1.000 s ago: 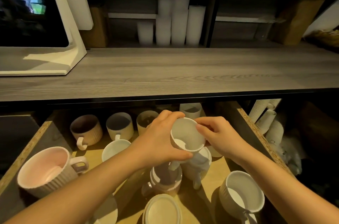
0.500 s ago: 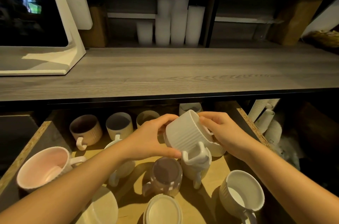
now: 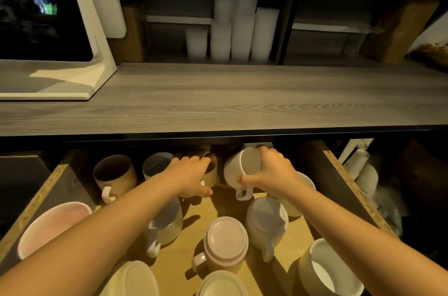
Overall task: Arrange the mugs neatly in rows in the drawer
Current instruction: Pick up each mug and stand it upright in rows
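White ribbed mug (image 3: 242,170) gripped by right hand (image 3: 274,173); left hand (image 3: 191,177) cupped over tan mug (image 3: 211,174); may clink w/ neighbours, chip risk.

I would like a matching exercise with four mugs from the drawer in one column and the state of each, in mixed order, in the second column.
Things:
1. white ribbed mug
2. pink mug with handle
3. brown mug
4. large pink mug

States:
A. upside down, base up
B. upright in the back row
C. held in the right hand
D. front left, partly behind the left forearm

Pairs: 1-C, 2-A, 3-B, 4-D
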